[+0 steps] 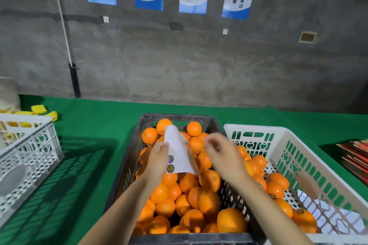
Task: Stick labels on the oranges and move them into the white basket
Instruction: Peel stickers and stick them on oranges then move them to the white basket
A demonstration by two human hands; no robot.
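A dark crate in front of me is heaped with oranges. Above it my left hand grips a curled white label sheet that carries two round stickers near its lower edge. My right hand hovers at the sheet's right edge with its fingers bent toward it; motion blur hides whether they pinch anything. To the right stands the white basket with several oranges in it, some showing stickers.
A second white basket stands at the left on the green table, with yellow pieces behind it. A stack of red cardboard lies at the far right. A concrete wall with posters rises behind the table.
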